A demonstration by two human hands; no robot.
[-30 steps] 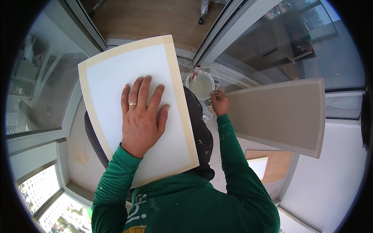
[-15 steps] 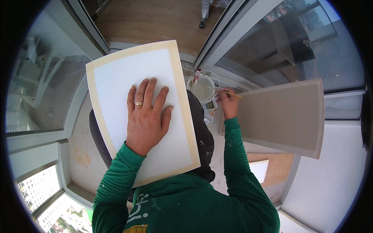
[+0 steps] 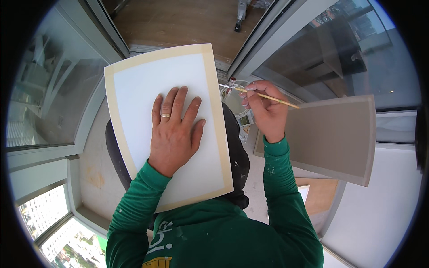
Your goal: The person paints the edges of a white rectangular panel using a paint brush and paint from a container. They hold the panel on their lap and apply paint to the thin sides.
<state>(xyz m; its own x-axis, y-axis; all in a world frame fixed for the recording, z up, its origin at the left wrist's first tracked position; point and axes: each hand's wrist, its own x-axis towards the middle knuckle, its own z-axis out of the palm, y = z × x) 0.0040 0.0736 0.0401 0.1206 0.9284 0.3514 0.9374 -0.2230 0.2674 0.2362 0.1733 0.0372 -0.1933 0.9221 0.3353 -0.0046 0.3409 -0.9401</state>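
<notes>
Head view on my remote feed: the left hand [image 3: 174, 134] lies palm-down, fingers loosely spread, on a white rectangular panel [image 3: 201, 165] resting across the person's dark-trousered legs [image 3: 237, 147]. Pale-yellow masking tape [image 3: 217, 116] lines all four of its sides, so that part stands done. The white field around the left hand looks even; I cannot tell whether any of it is freshly coated. Out past the panel's right edge, the right hand [image 3: 272, 116] pinches a slim brush with a yellowish wooden handle [image 3: 277, 100], its tip pointing left, just beside the tape; contact I cannot confirm. Behind the right fingertips sits a round white bucket [image 3: 240, 113], partly hidden.
</notes>
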